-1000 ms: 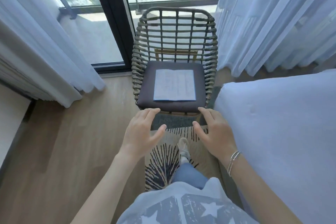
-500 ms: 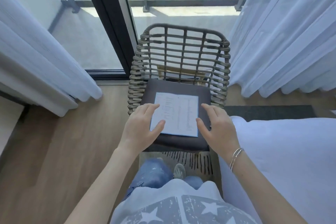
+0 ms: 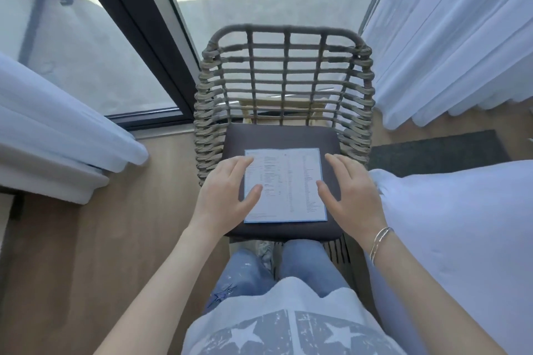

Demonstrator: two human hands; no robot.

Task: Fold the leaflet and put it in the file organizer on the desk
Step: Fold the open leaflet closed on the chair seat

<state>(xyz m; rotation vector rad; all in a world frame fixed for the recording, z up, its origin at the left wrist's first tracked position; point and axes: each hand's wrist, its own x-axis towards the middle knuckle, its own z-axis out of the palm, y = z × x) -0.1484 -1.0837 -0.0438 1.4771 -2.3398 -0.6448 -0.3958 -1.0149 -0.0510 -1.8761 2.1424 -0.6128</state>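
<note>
A white leaflet with printed columns and a thin blue edge lies flat and unfolded on the dark seat cushion of a woven chair. My left hand hovers open over the leaflet's left edge, fingers spread, thumb over the paper. My right hand is open beside the leaflet's right edge, thumb at the edge, a silver bracelet on its wrist. Neither hand grips the paper. No desk or file organizer is in view.
The woven chair back rises behind the cushion, in front of a glass door. White curtains hang right and left. A white bed sits close on the right. Wood floor lies on the left.
I have stepped up to the chair. Both hands have moved forward from in front of the seat to the leaflet's two sides.
</note>
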